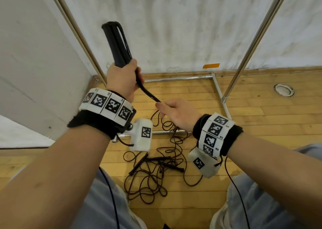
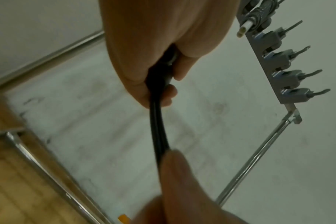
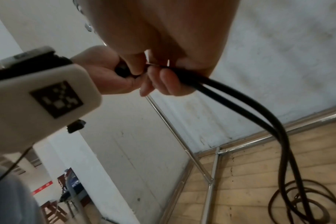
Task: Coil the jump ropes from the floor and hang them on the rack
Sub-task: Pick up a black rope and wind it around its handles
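My left hand (image 1: 128,72) grips the two black handles (image 1: 115,42) of a jump rope, which stick up in front of the wall. A doubled black rope (image 1: 148,93) runs from that fist down to my right hand (image 1: 162,107), which pinches both strands (image 3: 240,98); below it they hang to the floor. A second, dark brown jump rope (image 1: 153,176) lies tangled on the floor between my knees, its handles (image 1: 137,166) among the loops. The rack's hooks (image 2: 290,72) show only in the left wrist view, up to the right of my left hand (image 2: 163,53).
The rack's steel uprights (image 1: 78,33) (image 1: 257,37) rise on both sides, and its base bars (image 1: 174,79) lie on the wooden floor by the white wall. An orange tape strip (image 1: 211,66) marks the wall. A round floor fitting (image 1: 284,89) sits at the right.
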